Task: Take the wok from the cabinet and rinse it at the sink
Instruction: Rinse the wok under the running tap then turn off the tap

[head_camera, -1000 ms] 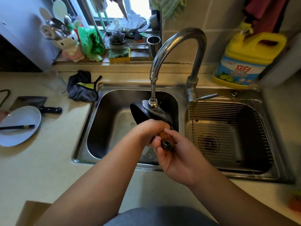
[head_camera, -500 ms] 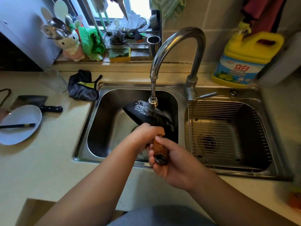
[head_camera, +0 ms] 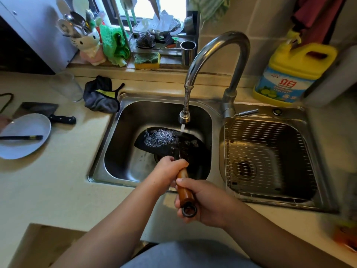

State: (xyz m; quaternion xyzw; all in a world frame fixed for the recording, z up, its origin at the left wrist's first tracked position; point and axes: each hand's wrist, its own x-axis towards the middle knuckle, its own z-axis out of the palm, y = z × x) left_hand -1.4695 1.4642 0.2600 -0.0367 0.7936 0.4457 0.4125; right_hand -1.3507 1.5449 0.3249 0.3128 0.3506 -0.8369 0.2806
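- Head view: the black round-bottomed metal wok (head_camera: 170,144) tilts inside the left steel sink basin (head_camera: 116,144), under the running curved chrome faucet (head_camera: 184,118).
- Left hand (head_camera: 170,169) and right hand (head_camera: 202,202) both clamp its brown wooden handle (head_camera: 183,187).
- Likely heavy, rigid and wet-slick; the handle is the sensible hold.

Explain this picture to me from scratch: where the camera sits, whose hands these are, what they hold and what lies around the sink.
The camera sits on a person's head, looking down at their own bare arms. Both hands grip a wok's wooden handle: the left hand nearer the pan, the right hand at the end. The black wok tilts inside the left sink basin, under water running from the faucet. On the counter lie a white plate with chopsticks, a cleaver, a dark cloth and a yellow detergent jug.
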